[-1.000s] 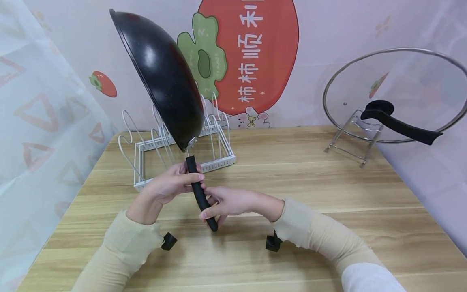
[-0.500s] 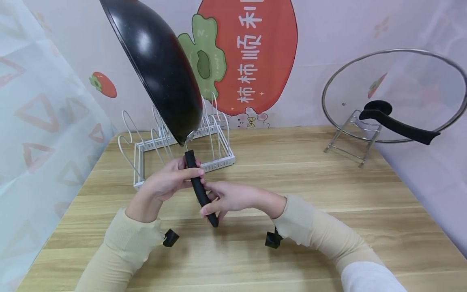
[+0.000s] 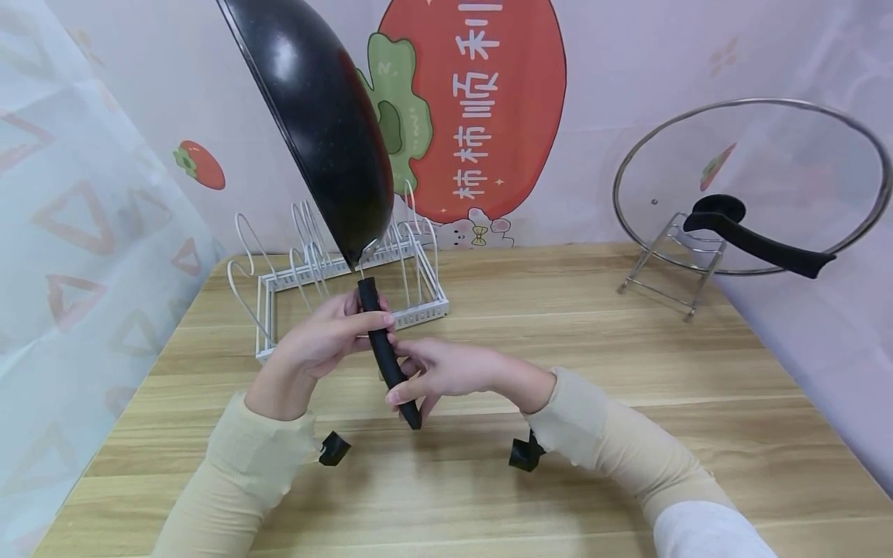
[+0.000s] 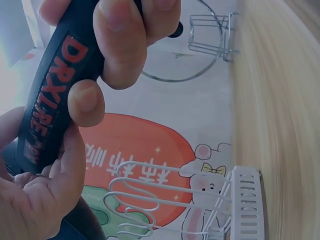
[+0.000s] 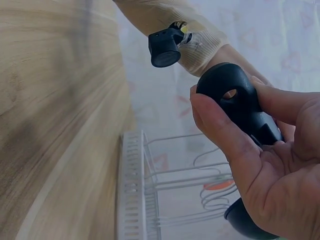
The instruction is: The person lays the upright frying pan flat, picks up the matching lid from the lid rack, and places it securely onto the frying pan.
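Observation:
A black wok (image 3: 324, 116) is held up in the air, tilted on its side with its rounded underside toward the right; its top runs out of the head view. My left hand (image 3: 331, 329) grips the upper part of its black handle (image 3: 386, 358), close to the metal joint. Lower down, the fingers and thumb of my right hand (image 3: 446, 370) pinch the same handle near its end. Red lettering shows on the handle (image 4: 55, 95) in the left wrist view. The handle's end (image 5: 235, 95), with a hanging hole, pokes out past my right fingers in the right wrist view.
A white wire rack (image 3: 422, 310) stands behind the hands at the back left of the wooden table (image 3: 593, 333). At the back right a glass lid (image 3: 767, 155) with a black handle leans on a small metal stand (image 3: 670, 287). A printed cloth (image 3: 593, 46) hangs behind.
Both hands have moved slightly upward in the head view, carrying the wok up with them, and its top has gone out of frame. Their grips on the handle look the same.

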Demonstrator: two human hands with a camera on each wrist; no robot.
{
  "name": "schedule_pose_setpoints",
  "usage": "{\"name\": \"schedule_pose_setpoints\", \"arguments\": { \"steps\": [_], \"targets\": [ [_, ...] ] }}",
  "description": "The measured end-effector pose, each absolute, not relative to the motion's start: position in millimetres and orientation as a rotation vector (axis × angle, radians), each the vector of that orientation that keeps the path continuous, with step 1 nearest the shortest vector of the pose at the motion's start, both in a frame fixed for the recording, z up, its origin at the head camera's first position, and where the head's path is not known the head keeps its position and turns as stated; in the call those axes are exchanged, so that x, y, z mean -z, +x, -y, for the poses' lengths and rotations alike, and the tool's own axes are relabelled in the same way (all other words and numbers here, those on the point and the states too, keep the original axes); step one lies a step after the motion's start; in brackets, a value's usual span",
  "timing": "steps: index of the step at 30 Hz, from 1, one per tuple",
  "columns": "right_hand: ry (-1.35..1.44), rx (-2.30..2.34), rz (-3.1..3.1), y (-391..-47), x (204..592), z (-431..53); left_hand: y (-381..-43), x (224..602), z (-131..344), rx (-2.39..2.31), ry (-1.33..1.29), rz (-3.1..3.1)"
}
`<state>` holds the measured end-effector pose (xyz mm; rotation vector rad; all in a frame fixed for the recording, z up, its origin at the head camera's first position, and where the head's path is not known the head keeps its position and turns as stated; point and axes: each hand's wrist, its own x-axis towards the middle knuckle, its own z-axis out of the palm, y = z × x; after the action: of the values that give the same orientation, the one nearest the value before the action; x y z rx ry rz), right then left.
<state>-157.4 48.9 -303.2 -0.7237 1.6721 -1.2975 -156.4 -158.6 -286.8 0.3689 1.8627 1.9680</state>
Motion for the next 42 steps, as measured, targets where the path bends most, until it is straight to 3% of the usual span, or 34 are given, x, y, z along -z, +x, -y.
{"name": "schedule_pose_setpoints", "arguments": {
  "steps": [42],
  "targets": [
    [-0.815, 1.390, -1.665, -157.7, 289.1, -72.6, -166.2, 271.5, 128.0, -2.024, 0.407, -1.840]
  ]
}}
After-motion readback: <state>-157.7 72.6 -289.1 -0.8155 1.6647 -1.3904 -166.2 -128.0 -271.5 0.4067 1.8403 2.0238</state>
